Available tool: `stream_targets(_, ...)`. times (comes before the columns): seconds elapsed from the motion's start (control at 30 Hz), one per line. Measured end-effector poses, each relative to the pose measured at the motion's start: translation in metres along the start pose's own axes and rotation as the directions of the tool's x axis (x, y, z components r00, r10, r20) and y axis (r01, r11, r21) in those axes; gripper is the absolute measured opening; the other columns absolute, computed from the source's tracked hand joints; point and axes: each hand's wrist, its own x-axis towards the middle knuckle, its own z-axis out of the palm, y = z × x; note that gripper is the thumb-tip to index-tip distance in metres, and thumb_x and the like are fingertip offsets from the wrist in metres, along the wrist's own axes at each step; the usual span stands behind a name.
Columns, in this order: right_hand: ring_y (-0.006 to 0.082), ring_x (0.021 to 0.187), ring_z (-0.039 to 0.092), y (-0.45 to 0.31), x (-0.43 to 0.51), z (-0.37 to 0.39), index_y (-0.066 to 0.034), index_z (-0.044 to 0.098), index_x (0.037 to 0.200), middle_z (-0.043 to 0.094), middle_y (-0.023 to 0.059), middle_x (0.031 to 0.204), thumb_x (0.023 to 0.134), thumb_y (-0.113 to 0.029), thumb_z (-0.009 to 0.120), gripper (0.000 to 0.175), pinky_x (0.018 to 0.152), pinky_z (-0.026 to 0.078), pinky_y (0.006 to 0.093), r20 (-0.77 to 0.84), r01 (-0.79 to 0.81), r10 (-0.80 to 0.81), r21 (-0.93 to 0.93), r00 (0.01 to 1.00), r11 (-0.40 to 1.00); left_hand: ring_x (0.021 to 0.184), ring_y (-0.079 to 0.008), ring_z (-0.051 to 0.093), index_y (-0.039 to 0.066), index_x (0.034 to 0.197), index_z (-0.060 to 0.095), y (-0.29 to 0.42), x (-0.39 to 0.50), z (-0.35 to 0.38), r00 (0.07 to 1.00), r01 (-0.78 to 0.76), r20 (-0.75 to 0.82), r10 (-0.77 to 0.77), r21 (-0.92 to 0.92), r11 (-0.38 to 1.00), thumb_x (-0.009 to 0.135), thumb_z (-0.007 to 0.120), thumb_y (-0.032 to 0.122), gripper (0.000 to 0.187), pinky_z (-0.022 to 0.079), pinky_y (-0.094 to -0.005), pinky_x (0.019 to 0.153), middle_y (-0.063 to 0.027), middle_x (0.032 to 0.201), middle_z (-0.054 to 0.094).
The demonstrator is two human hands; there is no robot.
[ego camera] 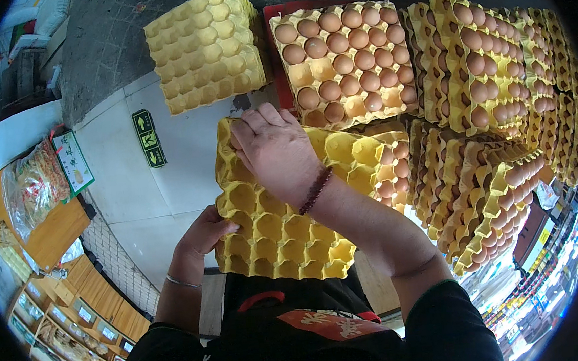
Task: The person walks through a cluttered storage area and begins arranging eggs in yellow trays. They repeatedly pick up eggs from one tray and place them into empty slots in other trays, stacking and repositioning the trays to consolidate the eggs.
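A yellow pulp egg tray (268, 238) is tilted before me, most of its cups bare. My left hand (204, 233) grips its left edge, thumb on the upper face. Across the tray reaches my right hand (281, 150), its fingers curled over a brown egg (235, 142) at the far left corner; the hand covers most of that egg. Just beyond stands a tray of brown eggs (343, 64) with a few bare cups. At the right, behind my forearm, more brown eggs (395, 169) sit in a yellow tray.
Upside-down pulp trays (205, 52) are stacked at the far left. Tall stacks of filled egg trays (483, 63) line the right side, with another leaning stack (494, 205) nearer me. A floor exit sign (148, 138) and a wooden shelf unit (71, 320) lie left.
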Motion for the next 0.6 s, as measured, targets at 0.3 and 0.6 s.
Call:
stream_targets(0.3,0.0246,0.098,0.053,0.001,-0.003,0.004,-0.0047,0.062,0.099,0.058,0.0083,0.099,0.081,-0.016,0.060,0.021,0.088,0.043,0.0367,0.063,-0.054,0.063,-0.126,0.996,0.991,0.095,-0.0144,0.066,-0.001,0.122,0.063,0.010,0.005,0.008,0.992,0.095,-0.093,-0.085,0.106,0.990,0.083,0.061,0.001,0.039,0.053,-0.0312,0.085,-0.0057,0.107,0.070)
stream_targets(0.6,0.0246,0.095,0.066,0.039,-0.010,-0.032,-0.0012,0.061,0.109,0.067,0.0126,0.102,0.080,-0.009,0.074,0.034,0.084,0.055,0.0361,-0.238,-0.025,0.345,0.791,0.908,0.612,0.105,-0.0203,0.065,0.000,0.130,0.057,-0.004,0.000,-0.025,0.980,-0.023,-0.200,0.008,-0.072,0.997,0.079,0.063,-0.002,0.052,0.054,-0.0369,0.090,-0.0083,0.114,0.068)
